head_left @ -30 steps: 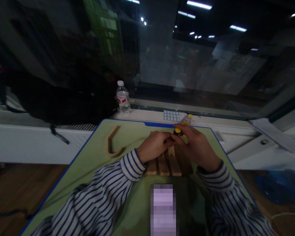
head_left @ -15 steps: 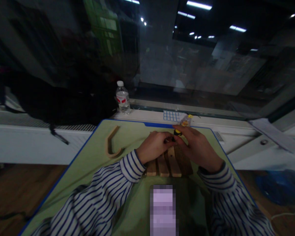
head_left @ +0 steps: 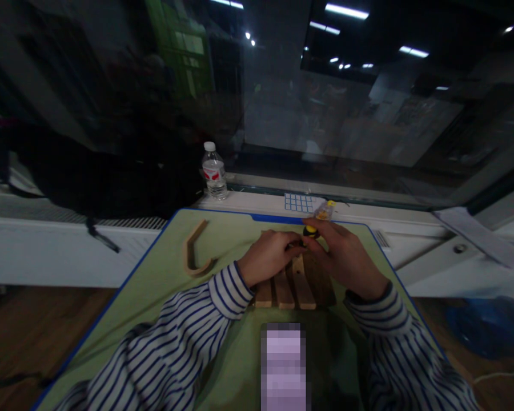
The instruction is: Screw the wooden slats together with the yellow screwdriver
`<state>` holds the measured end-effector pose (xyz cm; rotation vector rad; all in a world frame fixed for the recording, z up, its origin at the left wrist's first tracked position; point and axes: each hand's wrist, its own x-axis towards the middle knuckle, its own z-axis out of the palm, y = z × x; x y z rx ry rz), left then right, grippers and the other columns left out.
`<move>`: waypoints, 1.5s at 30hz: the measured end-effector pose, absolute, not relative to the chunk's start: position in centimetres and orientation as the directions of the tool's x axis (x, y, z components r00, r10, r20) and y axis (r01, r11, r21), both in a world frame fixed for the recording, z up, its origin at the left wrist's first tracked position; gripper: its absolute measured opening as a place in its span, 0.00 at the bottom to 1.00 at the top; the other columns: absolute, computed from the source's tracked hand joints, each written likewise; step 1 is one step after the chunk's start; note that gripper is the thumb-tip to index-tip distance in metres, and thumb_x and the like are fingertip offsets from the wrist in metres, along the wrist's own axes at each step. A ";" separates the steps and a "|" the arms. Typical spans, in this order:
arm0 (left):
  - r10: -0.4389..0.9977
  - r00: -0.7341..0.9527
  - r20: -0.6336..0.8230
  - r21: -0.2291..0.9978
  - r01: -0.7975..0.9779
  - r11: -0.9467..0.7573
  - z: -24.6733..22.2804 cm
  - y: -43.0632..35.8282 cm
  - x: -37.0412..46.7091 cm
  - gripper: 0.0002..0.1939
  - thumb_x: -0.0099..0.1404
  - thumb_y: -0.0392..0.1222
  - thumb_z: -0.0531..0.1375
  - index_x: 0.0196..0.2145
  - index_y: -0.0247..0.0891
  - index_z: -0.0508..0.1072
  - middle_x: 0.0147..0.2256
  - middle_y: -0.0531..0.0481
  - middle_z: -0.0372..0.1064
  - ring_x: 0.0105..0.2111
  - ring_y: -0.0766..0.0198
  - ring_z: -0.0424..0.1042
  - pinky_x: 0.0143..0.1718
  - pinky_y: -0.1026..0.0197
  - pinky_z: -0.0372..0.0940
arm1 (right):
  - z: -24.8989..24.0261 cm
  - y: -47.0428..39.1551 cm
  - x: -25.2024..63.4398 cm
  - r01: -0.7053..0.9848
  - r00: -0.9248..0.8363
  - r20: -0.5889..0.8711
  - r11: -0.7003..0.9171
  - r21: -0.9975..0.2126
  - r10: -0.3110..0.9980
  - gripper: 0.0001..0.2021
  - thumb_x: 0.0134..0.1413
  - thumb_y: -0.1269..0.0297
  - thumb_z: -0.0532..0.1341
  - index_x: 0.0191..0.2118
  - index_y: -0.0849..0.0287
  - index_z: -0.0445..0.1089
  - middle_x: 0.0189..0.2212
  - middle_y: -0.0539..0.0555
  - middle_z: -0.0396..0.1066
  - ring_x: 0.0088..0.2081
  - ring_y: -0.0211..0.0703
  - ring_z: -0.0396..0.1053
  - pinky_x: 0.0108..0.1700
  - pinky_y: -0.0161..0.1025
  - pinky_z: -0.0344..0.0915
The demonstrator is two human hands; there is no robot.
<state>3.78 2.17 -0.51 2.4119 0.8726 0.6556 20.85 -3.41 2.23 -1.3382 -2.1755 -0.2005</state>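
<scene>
Over a piece of several wooden slats (head_left: 285,290) on the table, my two hands work close together. Between the fingers and thumb of my right hand (head_left: 345,257) is a yellow-and-black screwdriver handle (head_left: 311,230), held upright; its tip is hidden. My left hand (head_left: 270,256) rests on the slats from the left, fingers closed beside the screwdriver's lower end. Whatever those fingers pinch is hidden. A small dark hole shows in the right-hand slat below the hands.
On the green table mat (head_left: 154,268) lies a curved wooden piece (head_left: 189,254) at left. A phone (head_left: 284,365) lies at the near edge. The sill holds a water bottle (head_left: 215,174), a blue-lined sheet (head_left: 298,202) and a small plastic bag (head_left: 324,211). A black bag (head_left: 111,177) is at left.
My right fingers have shifted slightly around the screwdriver handle. My left hand stays nearly in place, and the slats have not visibly moved.
</scene>
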 end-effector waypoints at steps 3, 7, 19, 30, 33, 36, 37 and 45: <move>0.685 0.680 0.262 0.593 0.446 -0.670 -0.5 2.2 3.8 0.12 0.66 0.43 0.54 0.40 0.37 0.75 0.36 0.46 0.75 0.36 0.60 0.73 0.36 0.63 0.62 | 2.1 -3.3 20.9 0.859 -0.328 0.548 0.485 -0.166 0.769 0.15 0.61 0.62 0.53 0.51 0.61 0.64 0.44 0.62 0.72 0.45 0.51 0.70 0.44 0.49 0.69; 0.688 0.679 0.256 0.610 0.439 -0.660 -0.4 2.1 3.8 0.11 0.65 0.41 0.54 0.40 0.38 0.75 0.37 0.46 0.75 0.38 0.59 0.73 0.39 0.62 0.63 | 2.0 -3.2 20.9 0.861 -0.316 0.556 0.479 -0.173 0.769 0.15 0.60 0.61 0.54 0.50 0.60 0.64 0.43 0.62 0.72 0.44 0.51 0.71 0.44 0.49 0.69; 0.684 0.678 0.269 0.617 0.424 -0.663 -0.5 2.1 3.7 0.12 0.65 0.41 0.54 0.41 0.38 0.75 0.37 0.46 0.75 0.37 0.59 0.73 0.39 0.62 0.63 | 1.7 -3.1 20.8 0.859 -0.303 0.566 0.477 -0.185 0.767 0.15 0.60 0.61 0.54 0.50 0.61 0.64 0.42 0.61 0.72 0.43 0.51 0.71 0.44 0.48 0.69; 0.683 0.678 0.271 0.599 0.437 -0.671 -0.7 2.3 3.7 0.11 0.65 0.42 0.54 0.40 0.38 0.74 0.37 0.46 0.75 0.37 0.59 0.73 0.37 0.63 0.62 | 1.8 -3.1 20.8 0.850 -0.301 0.558 0.482 -0.211 0.774 0.15 0.60 0.62 0.54 0.51 0.60 0.63 0.42 0.61 0.72 0.43 0.50 0.71 0.45 0.47 0.69; 0.682 0.678 0.273 0.606 0.430 -0.669 -0.9 2.3 3.7 0.11 0.66 0.41 0.54 0.40 0.39 0.74 0.37 0.47 0.75 0.38 0.59 0.73 0.37 0.62 0.62 | 1.8 -3.0 20.8 0.850 -0.296 0.555 0.479 -0.218 0.778 0.15 0.60 0.62 0.55 0.51 0.61 0.63 0.42 0.61 0.72 0.43 0.50 0.71 0.44 0.47 0.69; 0.680 0.681 0.272 0.613 0.422 -0.668 -0.9 2.4 3.7 0.10 0.65 0.41 0.54 0.41 0.39 0.74 0.37 0.47 0.75 0.38 0.59 0.73 0.37 0.62 0.63 | 1.9 -3.0 20.7 0.851 -0.293 0.547 0.475 -0.224 0.784 0.15 0.60 0.62 0.55 0.51 0.62 0.63 0.42 0.61 0.72 0.42 0.50 0.71 0.44 0.47 0.69; 0.678 0.682 0.273 0.615 0.418 -0.668 -0.9 2.4 3.7 0.10 0.65 0.41 0.55 0.42 0.39 0.74 0.38 0.47 0.75 0.38 0.59 0.73 0.37 0.62 0.63 | 1.9 -3.0 20.7 0.853 -0.291 0.542 0.470 -0.226 0.788 0.16 0.60 0.62 0.55 0.51 0.62 0.63 0.42 0.61 0.72 0.43 0.50 0.71 0.44 0.46 0.69; 0.698 0.673 0.244 0.630 0.437 -0.642 -0.8 2.2 3.8 0.11 0.66 0.41 0.52 0.40 0.39 0.74 0.37 0.48 0.75 0.38 0.60 0.73 0.39 0.63 0.63 | 2.1 -2.9 20.9 0.849 -0.299 0.499 0.466 -0.251 0.813 0.17 0.60 0.60 0.54 0.52 0.63 0.62 0.43 0.62 0.72 0.43 0.49 0.71 0.45 0.47 0.69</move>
